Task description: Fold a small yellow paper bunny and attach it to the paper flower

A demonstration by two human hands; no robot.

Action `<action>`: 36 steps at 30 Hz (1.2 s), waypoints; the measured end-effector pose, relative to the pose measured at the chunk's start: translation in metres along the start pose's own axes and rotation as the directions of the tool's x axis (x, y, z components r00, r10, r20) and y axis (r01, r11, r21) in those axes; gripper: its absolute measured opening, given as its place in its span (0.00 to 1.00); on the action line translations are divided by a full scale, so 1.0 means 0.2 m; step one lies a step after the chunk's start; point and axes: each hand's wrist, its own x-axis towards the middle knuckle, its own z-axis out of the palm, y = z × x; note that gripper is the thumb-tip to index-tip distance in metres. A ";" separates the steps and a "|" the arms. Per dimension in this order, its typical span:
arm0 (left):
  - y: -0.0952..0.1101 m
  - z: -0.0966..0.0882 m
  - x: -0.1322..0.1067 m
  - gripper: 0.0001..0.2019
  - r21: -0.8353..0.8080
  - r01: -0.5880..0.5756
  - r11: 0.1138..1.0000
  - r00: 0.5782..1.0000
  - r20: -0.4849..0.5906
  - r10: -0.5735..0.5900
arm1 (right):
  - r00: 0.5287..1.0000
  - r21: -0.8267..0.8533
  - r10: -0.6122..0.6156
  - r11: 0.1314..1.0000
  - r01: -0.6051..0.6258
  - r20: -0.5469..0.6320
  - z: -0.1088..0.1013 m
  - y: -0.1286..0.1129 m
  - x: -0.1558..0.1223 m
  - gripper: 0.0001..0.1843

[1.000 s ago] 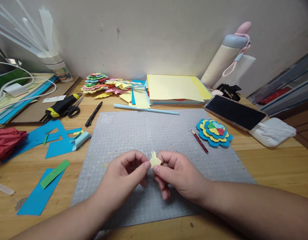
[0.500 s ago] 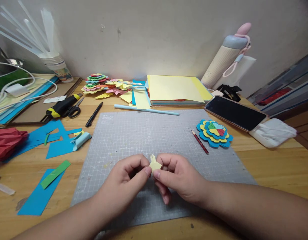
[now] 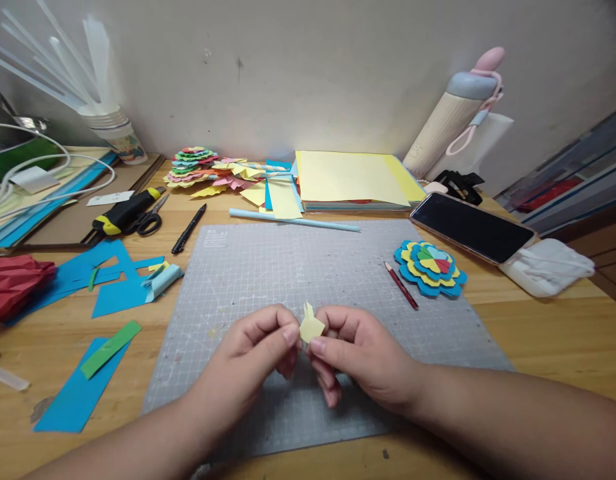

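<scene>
A small folded piece of pale yellow paper (image 3: 311,325) is pinched between both my hands above the grey cutting mat (image 3: 268,267). My left hand (image 3: 253,360) grips its left edge with thumb and forefinger, fingers curled. Its right edge sits between the thumb and forefinger of my right hand (image 3: 361,353), also closed. Two small points stick up from the top of the paper. A red pencil (image 3: 401,285) lies on the mat to the right, beside a layered paper flower (image 3: 431,268) in blue, yellow and red.
A stack of yellow sheets (image 3: 351,177), a phone (image 3: 471,227) and a bottle (image 3: 453,113) stand at the back right. Blue paper scraps (image 3: 113,280), a green strip (image 3: 109,349), scissors (image 3: 148,218), a black pen (image 3: 188,229) and red paper (image 3: 13,283) lie left.
My hands have stayed at the same spot on the mat. The fingers have shifted slightly on the yellow paper, turning it a little.
</scene>
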 end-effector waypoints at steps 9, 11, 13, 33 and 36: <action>0.01 0.00 0.02 0.11 0.128 0.008 0.992 0.995 -0.101 0.005 | 0.995 -0.097 0.008 0.995 -0.017 -0.101 0.02 0.01 0.00 0.14; 0.02 0.00 0.02 0.11 0.163 0.002 0.987 0.989 -0.144 0.021 | 0.987 -0.122 -0.060 0.992 0.041 -0.151 0.02 0.01 -0.01 0.13; 0.03 0.00 0.02 0.11 0.185 0.008 0.983 0.987 -0.157 0.021 | 0.979 -0.149 -0.106 0.986 0.080 -0.174 0.02 0.00 -0.01 0.12; 0.03 0.02 0.02 0.12 0.149 -0.036 0.988 0.998 -0.055 0.044 | 0.984 -0.171 -0.082 0.984 0.054 -0.160 0.02 -0.01 -0.01 0.12; 0.03 0.02 0.02 0.12 0.154 -0.027 0.988 0.997 -0.069 0.038 | 0.985 -0.165 -0.078 0.985 0.052 -0.152 0.02 -0.02 -0.01 0.12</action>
